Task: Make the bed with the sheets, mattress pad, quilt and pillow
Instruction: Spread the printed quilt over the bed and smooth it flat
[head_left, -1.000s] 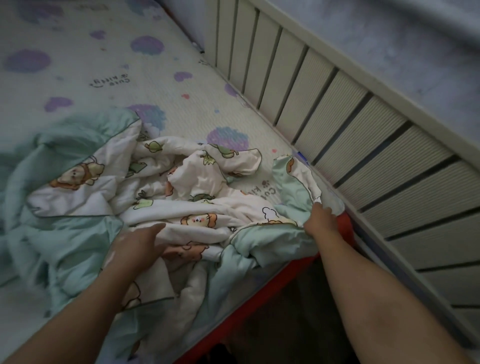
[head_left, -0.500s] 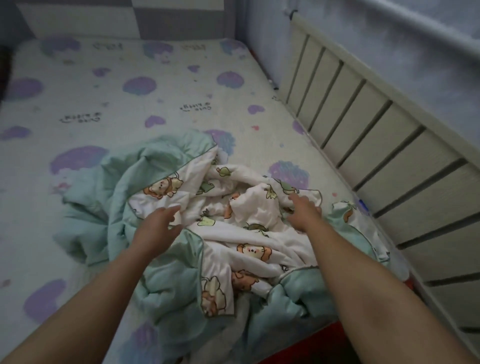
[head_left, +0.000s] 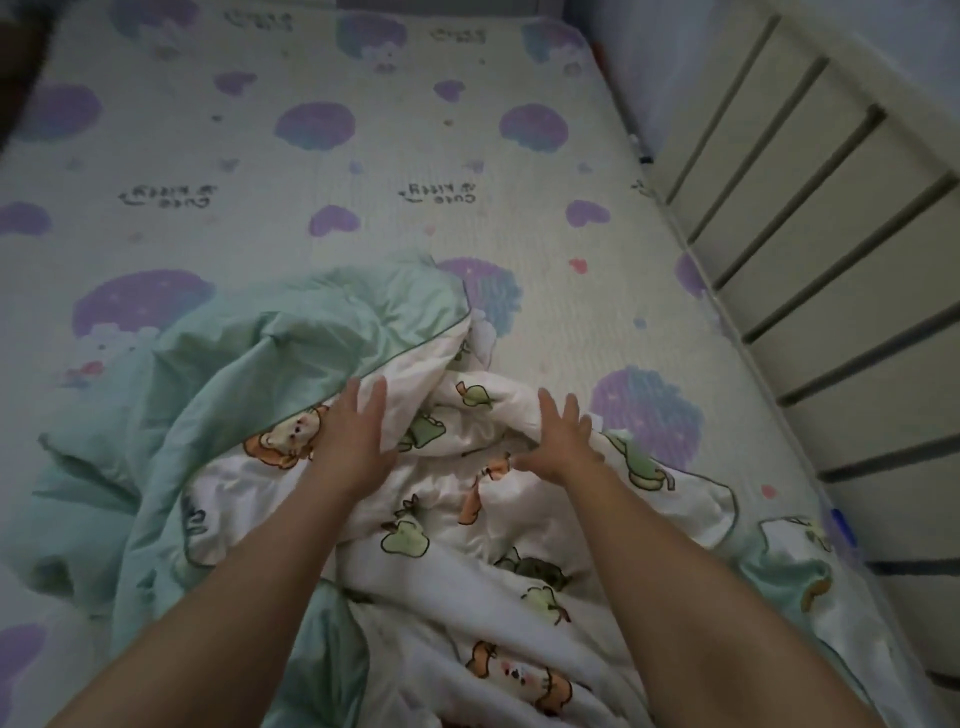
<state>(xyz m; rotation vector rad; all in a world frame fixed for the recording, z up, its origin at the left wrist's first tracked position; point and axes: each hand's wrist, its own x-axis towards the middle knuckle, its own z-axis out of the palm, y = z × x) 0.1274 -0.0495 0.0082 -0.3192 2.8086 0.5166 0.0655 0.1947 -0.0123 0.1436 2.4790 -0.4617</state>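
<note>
One quilt (head_left: 441, 525) beneath left hand (head_left: 353, 441) and right hand (head_left: 563, 447).

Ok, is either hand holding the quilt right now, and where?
Neither. The left hand and right hand are open, fingers spread, over the crumpled quilt.

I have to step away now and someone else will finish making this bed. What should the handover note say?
Left hand: open, fingers spread over the quilt.
Right hand: open too, gripping nothing.
Quilt: bunched at the near end, green side folded over on the left.
Done: purple-printed sheet lies flat.
Left: spread the quilt; place the pillow, not in view.
</note>
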